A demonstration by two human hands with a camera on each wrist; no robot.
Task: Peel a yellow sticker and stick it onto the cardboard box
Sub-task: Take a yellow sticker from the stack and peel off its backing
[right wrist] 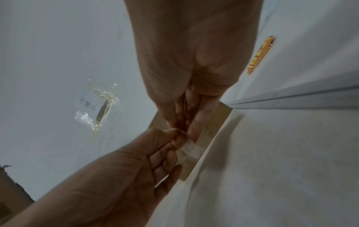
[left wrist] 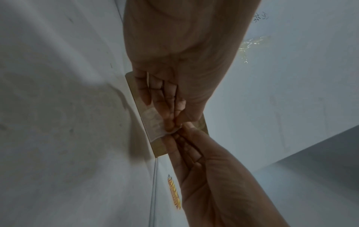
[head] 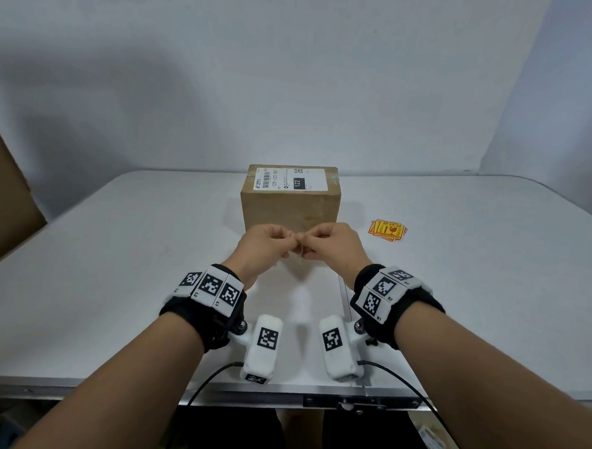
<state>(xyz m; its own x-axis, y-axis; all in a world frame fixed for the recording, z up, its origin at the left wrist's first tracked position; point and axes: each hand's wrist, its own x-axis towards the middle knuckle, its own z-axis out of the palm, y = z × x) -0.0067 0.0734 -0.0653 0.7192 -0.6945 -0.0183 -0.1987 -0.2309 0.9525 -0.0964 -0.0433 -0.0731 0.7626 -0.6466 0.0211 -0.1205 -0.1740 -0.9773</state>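
Two hands meet in front of the cardboard box in the head view: the left hand and right hand are both curled, fingertips touching; what they pinch is hidden here behind the knuckles. The box stands on the white table, a shipping label on its top. A small pile of yellow stickers lies on the table to the right of the box, apart from it.

From the left wrist, the left hand's fingers bend round a pale, whitish sheet, and the right hand's fingertips pinch its edge. Its printed side cannot be made out.

From the right wrist, both hands grip the same pale sheet before the box; the sticker pile is seen edge-on and blurred.
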